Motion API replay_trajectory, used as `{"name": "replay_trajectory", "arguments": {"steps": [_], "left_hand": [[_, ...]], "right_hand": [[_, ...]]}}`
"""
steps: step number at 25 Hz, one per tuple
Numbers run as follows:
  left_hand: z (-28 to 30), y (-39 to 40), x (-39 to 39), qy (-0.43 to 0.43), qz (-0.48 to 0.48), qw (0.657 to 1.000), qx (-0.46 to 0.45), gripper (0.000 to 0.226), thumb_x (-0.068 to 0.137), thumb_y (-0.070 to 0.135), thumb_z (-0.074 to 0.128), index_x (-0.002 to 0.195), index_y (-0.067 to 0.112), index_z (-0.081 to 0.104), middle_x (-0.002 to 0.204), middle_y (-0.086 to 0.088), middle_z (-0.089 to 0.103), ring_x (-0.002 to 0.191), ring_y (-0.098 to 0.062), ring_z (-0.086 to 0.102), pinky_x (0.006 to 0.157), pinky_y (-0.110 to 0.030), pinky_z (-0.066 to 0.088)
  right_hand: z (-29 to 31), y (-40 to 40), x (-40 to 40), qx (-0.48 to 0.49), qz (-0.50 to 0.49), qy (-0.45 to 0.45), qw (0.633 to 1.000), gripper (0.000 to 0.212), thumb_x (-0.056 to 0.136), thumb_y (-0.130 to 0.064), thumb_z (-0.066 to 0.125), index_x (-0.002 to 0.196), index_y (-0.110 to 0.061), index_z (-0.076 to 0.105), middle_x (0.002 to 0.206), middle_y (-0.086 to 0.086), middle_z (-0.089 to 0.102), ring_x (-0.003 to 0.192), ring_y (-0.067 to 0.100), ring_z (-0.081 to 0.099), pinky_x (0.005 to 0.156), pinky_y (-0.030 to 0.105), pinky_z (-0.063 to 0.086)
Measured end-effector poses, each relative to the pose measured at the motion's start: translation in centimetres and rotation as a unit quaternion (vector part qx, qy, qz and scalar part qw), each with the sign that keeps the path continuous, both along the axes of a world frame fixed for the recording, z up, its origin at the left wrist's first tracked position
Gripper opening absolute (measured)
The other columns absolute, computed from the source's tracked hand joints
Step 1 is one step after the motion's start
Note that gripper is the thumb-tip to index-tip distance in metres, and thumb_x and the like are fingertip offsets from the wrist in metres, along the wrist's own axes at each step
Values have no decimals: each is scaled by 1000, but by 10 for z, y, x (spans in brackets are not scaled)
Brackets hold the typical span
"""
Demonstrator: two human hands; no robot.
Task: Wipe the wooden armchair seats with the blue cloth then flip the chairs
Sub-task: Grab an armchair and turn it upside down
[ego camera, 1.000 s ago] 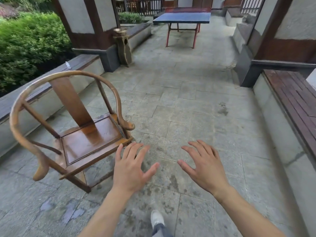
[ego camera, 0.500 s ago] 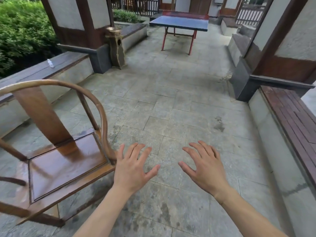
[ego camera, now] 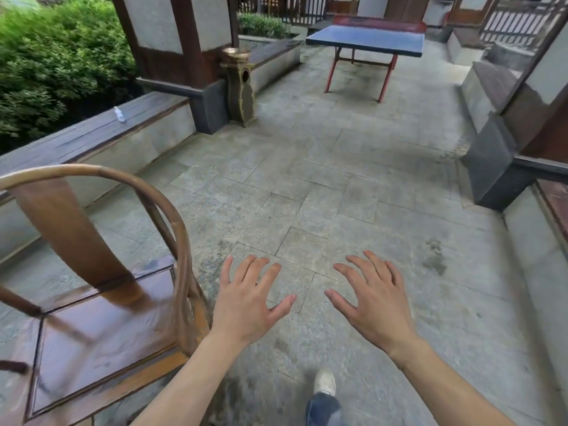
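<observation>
The armchair (ego camera: 92, 302), blurred and cut off at the frame's edge, stands beside the left hand (ego camera: 249, 305); the right hand (ego camera: 373, 299) lies farther off, both spread wide and empty.

Brown armchair (ego camera: 101, 327); blue table (ego camera: 367, 40), red legs; grey paving (ego camera: 307, 195).

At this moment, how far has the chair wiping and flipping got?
Done: cannot tell; the armchair seat shines, but wiping isn't confirmable. In hand: nothing. The left hand and right hand are spread, empty, over the stone floor; no blue cloth is in view. Left: the chair stands upright, unflipped.
</observation>
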State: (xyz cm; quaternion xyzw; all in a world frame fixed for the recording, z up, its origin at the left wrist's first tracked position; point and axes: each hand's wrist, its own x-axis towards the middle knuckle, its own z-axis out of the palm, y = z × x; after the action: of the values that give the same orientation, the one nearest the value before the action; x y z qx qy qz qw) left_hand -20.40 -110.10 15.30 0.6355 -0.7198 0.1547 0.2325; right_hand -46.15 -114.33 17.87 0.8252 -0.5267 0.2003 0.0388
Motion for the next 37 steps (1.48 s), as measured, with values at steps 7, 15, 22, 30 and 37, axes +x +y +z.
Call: {"name": "replay_trajectory", "arguments": {"steps": [7,15,22,30,37], "left_hand": [[16,-157,-6,3,57,998,-7,61,94,69,35,121,23,66,122,0,66,121,-26,60,112,-58,33],[23,-293,26,10,115,993,-7,58,93,68,41,121,25,66,124,-1,66,123,-27,59,113,-57,30],[13,-430,115,23,160,987,-13,63,94,70,35,123,24,65,127,-2,65,124,-27,58,115,-57,27],[22,-582,234,45,202,978,-13,64,93,71,34,125,25,65,127,-1,65,124,-26,58,115,-56,27],[6,-709,322,29,264,964,-6,59,91,68,44,124,25,66,126,-1,65,123,-25,59,116,-57,27]], "right_hand": [[1,-176,4,4,49,-30,998,64,94,-73,27,124,-31,65,136,-3,61,141,27,42,113,57,33],[9,-342,53,7,123,-38,992,59,92,-71,34,124,-32,64,136,-3,61,141,26,43,114,56,32],[5,-502,156,-10,181,-39,983,58,92,-71,35,125,-32,63,135,-3,61,141,27,43,114,55,32],[9,-666,286,-2,216,-46,975,56,93,-69,37,125,-32,63,136,-3,61,141,25,42,113,53,32],[-3,-817,393,6,284,-66,956,55,92,-68,40,126,-31,62,137,-4,60,142,24,39,115,55,31]]}}
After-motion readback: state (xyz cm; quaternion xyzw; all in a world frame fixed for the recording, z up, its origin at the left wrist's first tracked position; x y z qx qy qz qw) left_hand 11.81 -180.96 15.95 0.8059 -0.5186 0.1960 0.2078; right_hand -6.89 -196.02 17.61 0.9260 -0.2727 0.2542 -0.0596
